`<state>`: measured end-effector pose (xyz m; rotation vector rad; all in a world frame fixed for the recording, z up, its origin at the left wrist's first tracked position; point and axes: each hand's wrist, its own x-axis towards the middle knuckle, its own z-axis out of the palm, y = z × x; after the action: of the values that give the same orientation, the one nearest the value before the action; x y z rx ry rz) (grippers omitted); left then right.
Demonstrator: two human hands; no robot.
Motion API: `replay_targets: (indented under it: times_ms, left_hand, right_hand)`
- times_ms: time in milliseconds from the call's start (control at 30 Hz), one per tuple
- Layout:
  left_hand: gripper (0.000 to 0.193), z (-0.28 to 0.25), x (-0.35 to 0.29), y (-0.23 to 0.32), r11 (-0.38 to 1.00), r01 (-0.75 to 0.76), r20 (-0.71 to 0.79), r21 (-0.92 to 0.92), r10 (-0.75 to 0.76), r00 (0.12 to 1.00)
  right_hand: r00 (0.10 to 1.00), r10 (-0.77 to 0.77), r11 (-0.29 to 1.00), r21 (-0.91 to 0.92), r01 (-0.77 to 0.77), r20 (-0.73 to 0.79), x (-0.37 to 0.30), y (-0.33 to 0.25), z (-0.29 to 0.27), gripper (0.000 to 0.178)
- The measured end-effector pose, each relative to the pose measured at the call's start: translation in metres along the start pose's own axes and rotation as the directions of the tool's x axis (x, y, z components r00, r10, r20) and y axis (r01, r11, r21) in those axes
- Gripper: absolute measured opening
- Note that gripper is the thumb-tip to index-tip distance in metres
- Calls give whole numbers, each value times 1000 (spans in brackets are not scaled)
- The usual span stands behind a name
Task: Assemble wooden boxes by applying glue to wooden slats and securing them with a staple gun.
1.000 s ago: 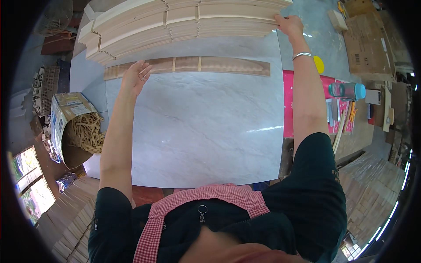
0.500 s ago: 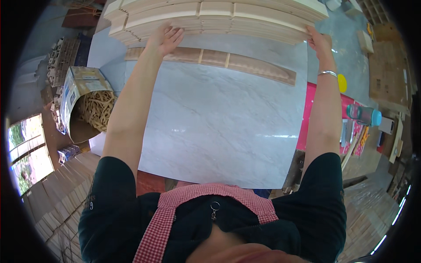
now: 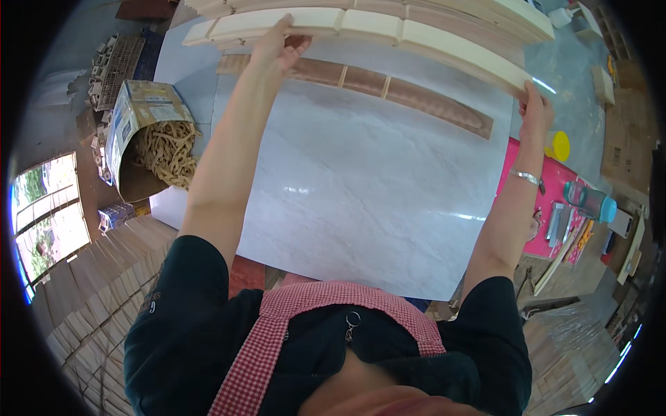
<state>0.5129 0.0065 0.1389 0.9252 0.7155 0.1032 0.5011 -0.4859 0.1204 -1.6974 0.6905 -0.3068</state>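
A long pale wooden slat (image 3: 444, 50) with crosswise grooves is held off the tabletop at the far side, raised in front of the stack. My left hand (image 3: 283, 52) grips it left of its middle, thumb on top and fingers curled beneath. At its right end my right hand (image 3: 535, 107) closes round the edge. Behind it is the stack of similar wooden slats (image 3: 479, 31), partly hidden by the held one. A single browner slat (image 3: 433, 100) with two pale cross strips lies flat on the white marbled tabletop (image 3: 361, 187), nearer to me.
On the left a cardboard box (image 3: 149, 104) lies on its side, full of tan rubber-like bands (image 3: 166, 152). At right, a pink surface (image 3: 510, 163) carries tools beside a teal bottle (image 3: 590, 201) and a yellow round lid (image 3: 557, 145). Wood pieces (image 3: 104, 298) are piled at lower left.
Both hands have closed on the pale slat and drawn it away from the stack toward me, its right end lower. The whole view has shifted and turned a little.
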Motion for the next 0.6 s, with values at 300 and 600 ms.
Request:
replay_targets:
  times_ms: [300,600]
  left_hand:
    - [36,-99,-11,-56,971,194,159,143,-216,963]
    - [37,-102,-13,-59,944,309,92,117,-321,943]
  right_hand:
    - [976,-125,905,-384,186,178,-53,100,-32,45]
    - [900,-269,568,-698,435,342,-40,83,-26,45]
